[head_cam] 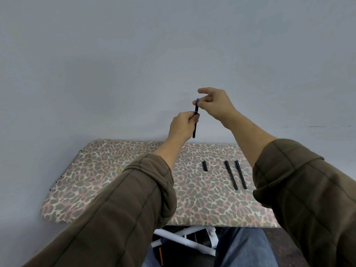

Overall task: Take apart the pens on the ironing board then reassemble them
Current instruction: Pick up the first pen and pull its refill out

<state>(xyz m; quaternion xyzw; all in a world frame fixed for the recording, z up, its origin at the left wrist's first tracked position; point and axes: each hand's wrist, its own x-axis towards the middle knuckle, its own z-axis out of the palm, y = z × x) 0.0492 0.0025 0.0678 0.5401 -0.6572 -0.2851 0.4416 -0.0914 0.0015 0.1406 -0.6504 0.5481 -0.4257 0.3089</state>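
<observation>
- A plain pale grey wall [173, 54] fills the upper half of the view, behind everything else.
- The ironing board [115, 180] spreads across the lower middle, covered in a leopard-print cloth of grey, pink and cream; its far edge meets the wall.
- Two brown quilted sleeves [119, 218] reach in from the bottom corners, pushed back off the forearms.
- Blue jeans [242, 247] show below the board's near edge, beside the board's white legs [185, 239].
- The right hand [215, 105] is raised above the board's far edge, thumb and a fingertip pinching the blue upper end of the held pen, the index finger stretched out above.
- The left hand [183, 126] sits just below it, fingers curled round the middle of the same pen.
- The held pen [195, 122] is black and stands nearly upright in the air against the wall, its lower end sticking out under the left hand.
- Two whole black pens [230, 175] lie side by side on the right part of the board, close together.
- A short black cap [204, 166] lies on the cloth to their left, apart from them.
</observation>
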